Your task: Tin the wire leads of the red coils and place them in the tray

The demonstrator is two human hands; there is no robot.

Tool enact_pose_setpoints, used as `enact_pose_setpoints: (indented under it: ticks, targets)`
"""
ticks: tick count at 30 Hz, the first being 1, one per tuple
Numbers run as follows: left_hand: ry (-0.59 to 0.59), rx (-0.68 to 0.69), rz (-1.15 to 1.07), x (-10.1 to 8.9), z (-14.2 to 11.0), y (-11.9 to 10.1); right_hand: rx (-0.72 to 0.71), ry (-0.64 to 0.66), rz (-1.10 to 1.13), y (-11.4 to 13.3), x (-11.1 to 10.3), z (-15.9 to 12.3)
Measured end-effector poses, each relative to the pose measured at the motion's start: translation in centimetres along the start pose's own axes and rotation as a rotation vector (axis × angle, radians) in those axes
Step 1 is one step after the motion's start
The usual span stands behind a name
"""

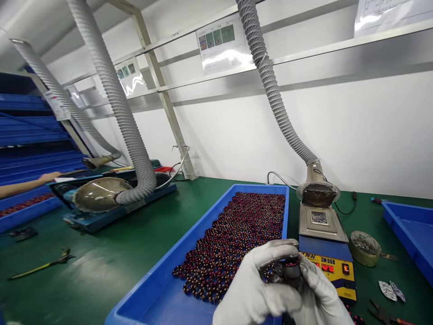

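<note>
Both of my hands wear white gloves and meet above the near right side of a blue tray (199, 234). Between their fingertips is a small dark ring-shaped coil (291, 269), partly covered by the gloves. My left hand (257, 284) curls its thumb and fingers around it, and the fingertips look greyed with dirt. My right hand (320, 291) pinches it from the other side. Many similar dark ring-shaped coils (237, 230), with red and copper-coloured bits, lie packed in rows in the tray below.
A solder pot (321, 221) with a yellow display panel stands right of the tray under an extraction hose (270, 81). Beside it are a round tin (365, 248), metal scraps (389, 290), pliers (382, 313) and another blue tray (411, 225). Another person's arm (27, 185) reaches in at left.
</note>
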State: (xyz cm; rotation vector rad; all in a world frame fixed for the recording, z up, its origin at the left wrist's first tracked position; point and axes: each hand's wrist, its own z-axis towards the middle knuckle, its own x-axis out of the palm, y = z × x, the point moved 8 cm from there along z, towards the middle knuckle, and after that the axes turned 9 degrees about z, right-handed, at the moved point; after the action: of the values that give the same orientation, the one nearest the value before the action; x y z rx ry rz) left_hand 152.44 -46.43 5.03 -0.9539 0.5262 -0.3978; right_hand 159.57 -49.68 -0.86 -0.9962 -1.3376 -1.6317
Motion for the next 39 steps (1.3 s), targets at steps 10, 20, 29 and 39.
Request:
enact_pose_setpoints:
  ticks: [10, 20, 29, 39]
  targets:
    - [-0.097, 0.048, 0.104, 0.2, -0.5, -0.7, -0.031, 0.028, -0.028, -0.3, -0.2, 0.0]
    - [-0.114, 0.09, 0.011, -0.5, 0.2, -1.5, 0.009, 0.133, 0.029, -1.7, -0.4, 0.8]
    - [-0.357, 0.033, -0.177, -4.0, -0.6, -0.2, 0.111, 0.025, 0.103, -1.7, 0.6, 0.0]
    - [-0.239, -0.053, -0.268, -2.6, -0.6, -0.9, 0.116, 0.069, 0.086, -2.1, 0.2, 0.4]
